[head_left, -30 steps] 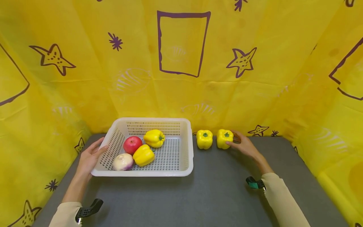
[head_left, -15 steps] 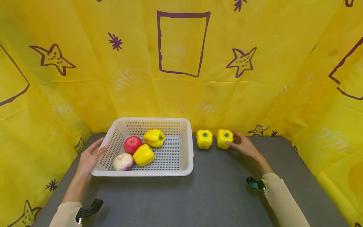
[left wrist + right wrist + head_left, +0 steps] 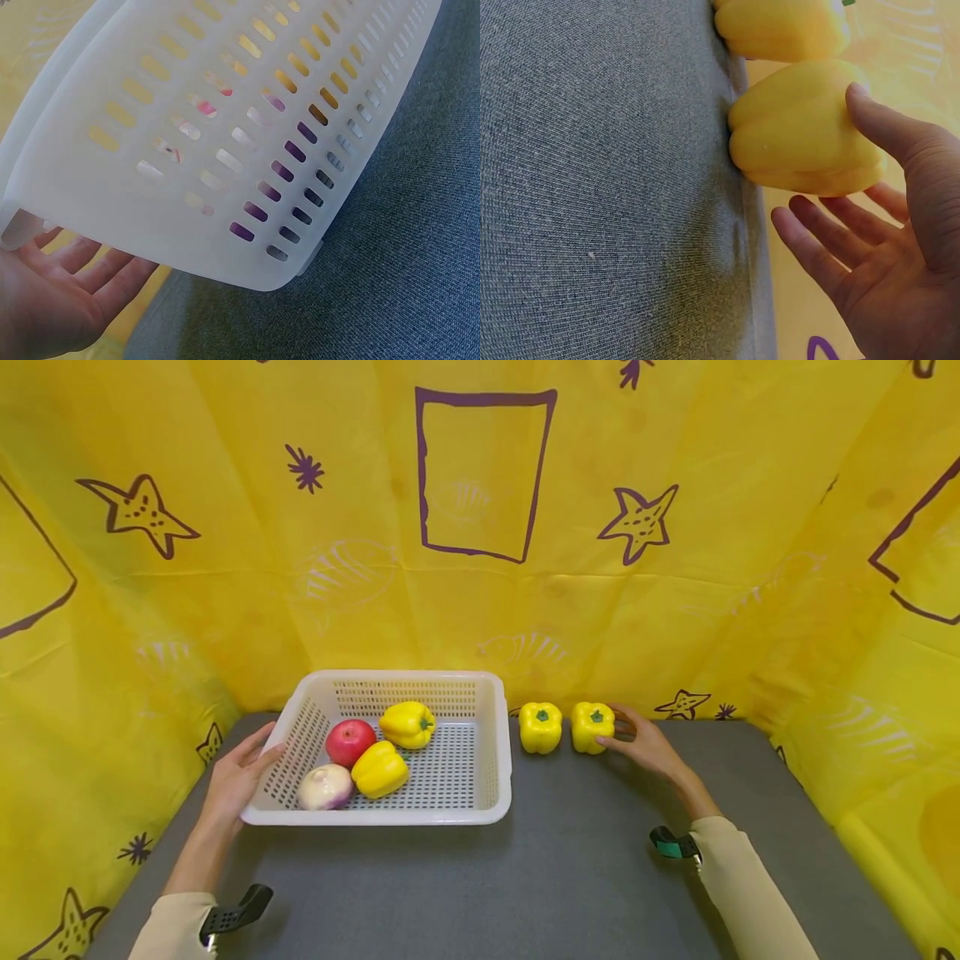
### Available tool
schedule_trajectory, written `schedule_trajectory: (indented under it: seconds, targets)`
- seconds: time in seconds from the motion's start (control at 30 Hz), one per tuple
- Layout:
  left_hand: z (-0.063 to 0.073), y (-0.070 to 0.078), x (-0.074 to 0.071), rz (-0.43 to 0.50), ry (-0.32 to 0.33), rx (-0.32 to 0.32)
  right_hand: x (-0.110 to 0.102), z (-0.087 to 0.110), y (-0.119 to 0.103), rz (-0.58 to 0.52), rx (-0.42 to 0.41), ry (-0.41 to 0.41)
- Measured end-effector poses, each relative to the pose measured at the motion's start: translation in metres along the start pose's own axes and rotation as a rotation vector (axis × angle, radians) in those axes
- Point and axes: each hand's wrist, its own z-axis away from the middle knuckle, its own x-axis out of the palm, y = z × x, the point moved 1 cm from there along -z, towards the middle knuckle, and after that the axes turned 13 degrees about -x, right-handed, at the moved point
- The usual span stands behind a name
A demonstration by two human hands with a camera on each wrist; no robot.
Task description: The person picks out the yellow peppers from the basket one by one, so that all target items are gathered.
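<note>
In the head view, a white plastic basket (image 3: 450,817) stands left of centre on the table. My left hand (image 3: 234,783) holds its left rim, thumb over the edge; in the left wrist view the fingers (image 3: 112,277) lie beyond the rim. Inside are a red round fruit (image 3: 351,743), a white and purple turnip (image 3: 326,787) and two yellow bell peppers (image 3: 381,770). Right of the basket, two more stand upright. My right hand (image 3: 647,745) is round the right-hand yellow bell pepper (image 3: 592,729), thumb on its near side. In the right wrist view, some fingertips (image 3: 784,217) look apart from it.
The other upright yellow bell pepper (image 3: 540,728) stands between the basket and the held one, with a narrow gap. A grey cloth-covered table (image 3: 480,893) extends toward me. Yellow patterned fabric (image 3: 480,610) hangs close behind and along both sides.
The right-hand upright pepper has shifted very slightly left along with my right hand. My left hand and the basket look unmoved.
</note>
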Motion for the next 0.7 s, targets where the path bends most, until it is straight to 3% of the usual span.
schedule_trajectory:
  seconds: [0.37,0.57,0.7]
  targets:
    - [-0.002,0.003,0.003,-0.026,0.009,0.058,-0.003,0.003,-0.002,0.004,-0.014,-0.008]
    - [-0.001,0.003,0.002,-0.022,0.0,0.046,-0.011,0.004,-0.011,-0.05,-0.023,-0.015]
    - [0.0,0.002,0.0,-0.031,0.011,0.033,-0.018,0.003,-0.019,0.009,-0.009,-0.011]
